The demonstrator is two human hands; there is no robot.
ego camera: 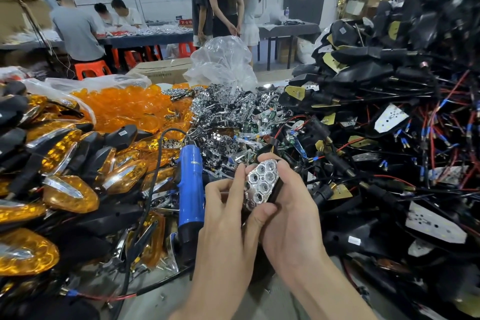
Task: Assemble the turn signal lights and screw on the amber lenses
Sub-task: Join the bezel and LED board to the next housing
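Chrome reflector [261, 184] within right hand [293, 210] grip

The grey worktop [166, 299] carries finished lights [70, 195] at 9 o'clock, loose amber lenses [124, 106] at 11, chrome reflectors [223, 112] at 12, wired black housings [389, 138] at 3, and a blue screwdriver [191, 189] at centre.

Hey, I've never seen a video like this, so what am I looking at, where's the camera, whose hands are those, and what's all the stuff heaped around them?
There is no machine here: a person wears one wide-angle camera on the head, looking down at their own bare hands. The right hand cradles a black housing, and the left hand pinches the chrome reflector sitting in it. Around them lie piles: loose amber lenses, spare reflectors, wired housings on the right, and finished amber lights on the left. A blue electric screwdriver lies beside the left hand. Other people work at tables behind.
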